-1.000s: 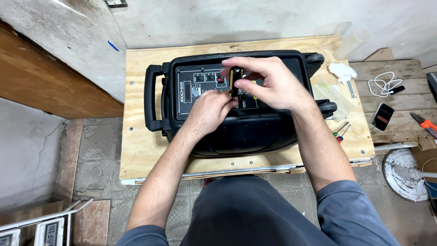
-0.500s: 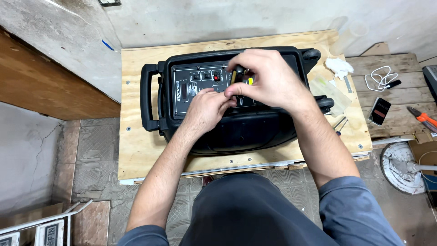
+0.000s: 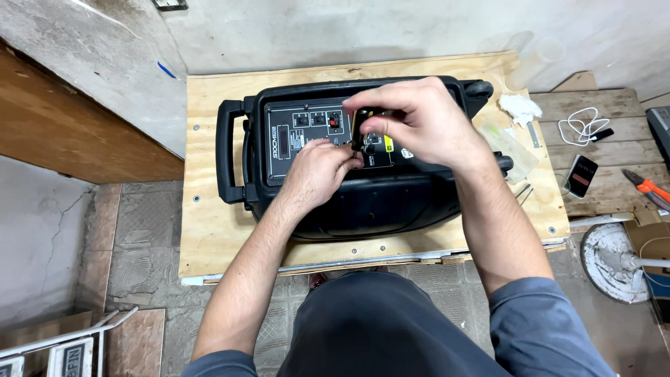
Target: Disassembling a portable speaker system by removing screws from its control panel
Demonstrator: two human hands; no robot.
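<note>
Item: black speaker cabinet (image 3: 363, 202), I judge heavy, rigid; lift by side handle (image 3: 227, 150). My right hand (image 3: 419, 122) pinches small part (image 3: 359, 126); left hand (image 3: 317, 167) fingers curled on panel (image 3: 307, 136).

Both hands (image 3: 419, 122) work at the black speaker's (image 3: 349, 202) control panel (image 3: 296, 136).

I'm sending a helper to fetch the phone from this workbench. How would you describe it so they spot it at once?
Start at the plywood board carrying the big black speaker, then go to the plank surface beyond the person's right hand. The phone lies flat there, just below the coiled white cable. It is the only dark, flat rectangle there; the orange-handled tool beside it is long and thin.
</note>
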